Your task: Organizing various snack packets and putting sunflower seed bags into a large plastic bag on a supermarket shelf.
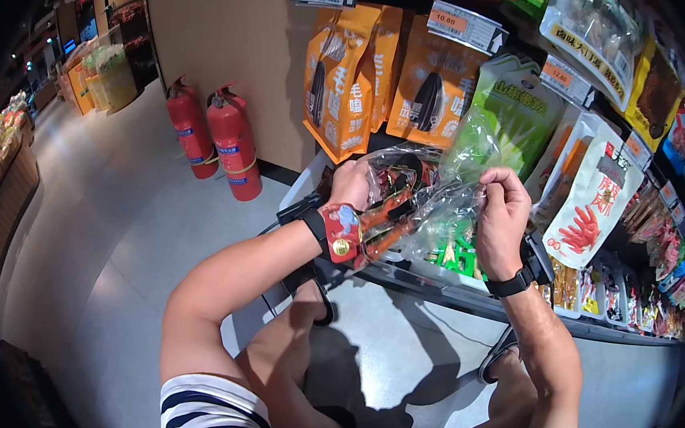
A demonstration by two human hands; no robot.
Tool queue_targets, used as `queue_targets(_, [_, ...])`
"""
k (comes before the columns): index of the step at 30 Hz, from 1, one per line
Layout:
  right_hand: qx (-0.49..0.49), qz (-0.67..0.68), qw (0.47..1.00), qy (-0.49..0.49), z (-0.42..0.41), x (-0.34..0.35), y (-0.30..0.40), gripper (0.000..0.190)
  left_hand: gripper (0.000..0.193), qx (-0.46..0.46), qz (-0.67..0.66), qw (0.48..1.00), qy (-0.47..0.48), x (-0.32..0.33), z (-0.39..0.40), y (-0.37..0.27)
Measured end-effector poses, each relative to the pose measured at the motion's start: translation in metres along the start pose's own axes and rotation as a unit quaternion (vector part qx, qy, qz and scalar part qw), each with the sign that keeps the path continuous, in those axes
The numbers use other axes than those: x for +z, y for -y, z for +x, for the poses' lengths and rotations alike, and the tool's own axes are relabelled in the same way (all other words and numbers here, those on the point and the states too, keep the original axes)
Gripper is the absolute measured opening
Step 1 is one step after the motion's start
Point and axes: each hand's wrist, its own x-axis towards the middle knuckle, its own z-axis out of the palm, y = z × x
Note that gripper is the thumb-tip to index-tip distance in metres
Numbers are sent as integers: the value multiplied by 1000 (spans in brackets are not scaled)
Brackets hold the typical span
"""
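A clear plastic bag [428,231] with dark, red and orange snack packets in and against it spans the gap between my hands, above the bins. My left hand [352,184] curls around its left side, the fingertips hidden by the plastic. My right hand [502,213] pinches the bag's thin film between thumb and fingers at the right. Close to my left wrist is a red packet [343,232] with a printed figure and a gold seal. Green-wrapped snacks [457,250] lie in a bin under the bag.
Orange seed pouches [338,87] and a green pouch [515,110] stand behind the bag. A white pouch [595,200] leans at the right, above snack bins [590,288]. Two fire extinguishers [234,144] stand on the floor at left. The shelf's front edge [445,293] runs below my hands.
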Motion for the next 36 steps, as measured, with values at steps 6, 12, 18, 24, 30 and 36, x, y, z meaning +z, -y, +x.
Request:
queue_targets(6, [-74,-14,997,-23,-5,7,29,21,20,54,93,994,28,15,-17,-9])
queue_targets(12, [-148,-7,986,-79,4,5,63,21,25,90,120,987,53,41,-6,-25])
queue_targets(18, [-168,54,984,-36,-17,-8,93,20,22,6,186,965,187,37,-31,-43])
queue_targets(24, [-139,-18,990,0,-49,-55,128,17,32,-64,372,854,359,46,-103,-66])
queue_targets(30, [36,-39,998,23,-93,-103,110,24,37,-210,412,756,464,28,-142,-24])
queue_targets(36, [187,-193,955,122,-127,-145,87,29,45,-400,381,723,414,8,-168,36])
